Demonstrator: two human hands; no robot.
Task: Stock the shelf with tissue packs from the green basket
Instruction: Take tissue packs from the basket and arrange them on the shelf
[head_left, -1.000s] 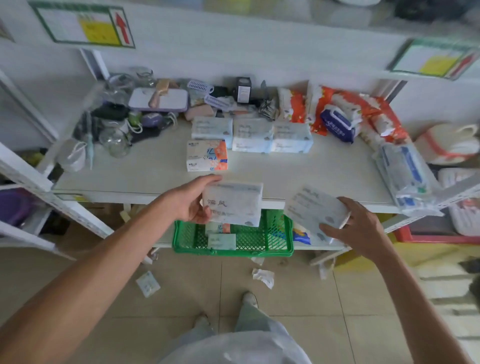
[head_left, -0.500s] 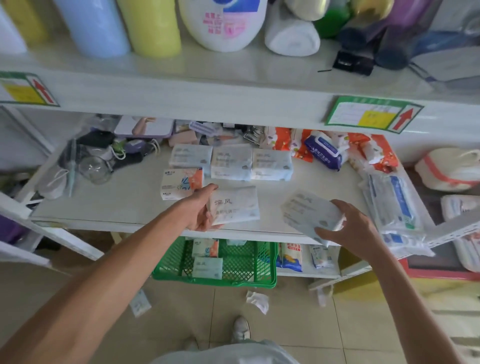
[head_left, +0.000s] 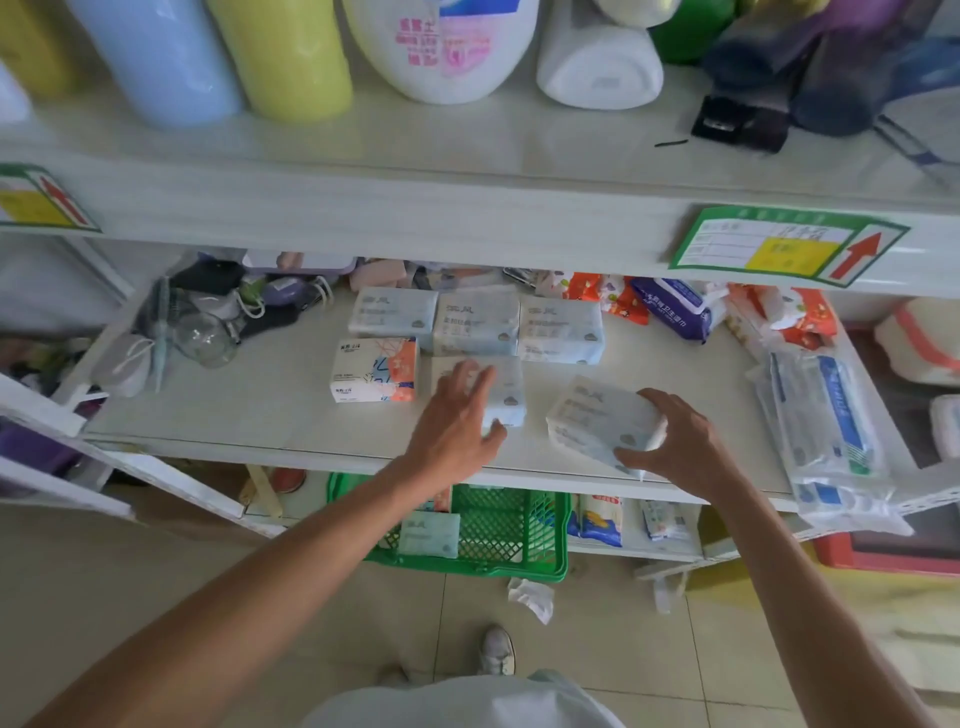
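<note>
Shelf (head_left: 249, 415) stock runs in rows, so we align each new pack with those already set down. Toward the left end lies a patterned tissue pack (head_left: 374, 370), white with orange and blue print; its lettering is too small to read. Behind it, three pale blue tissue packs (head_left: 475, 322) stand side by side, printed faces up so the characters, which look like "清风", face us. Our left hand (head_left: 457, 421) lies flat, fingers spread and gripping nothing, on a fourth pack (head_left: 506, 395) just right of the patterned one, apparently squaring it into a second row. Our right hand (head_left: 675, 441) grips a fifth pack (head_left: 602, 415), tilted, near the front edge; we judge it goes next in line. Below the shelf, the green basket (head_left: 498, 540) holds at least one more pack (head_left: 428, 535). The right-hand shelf label (head_left: 784, 244) shows a red upward arrow; its text is illegible.
</note>
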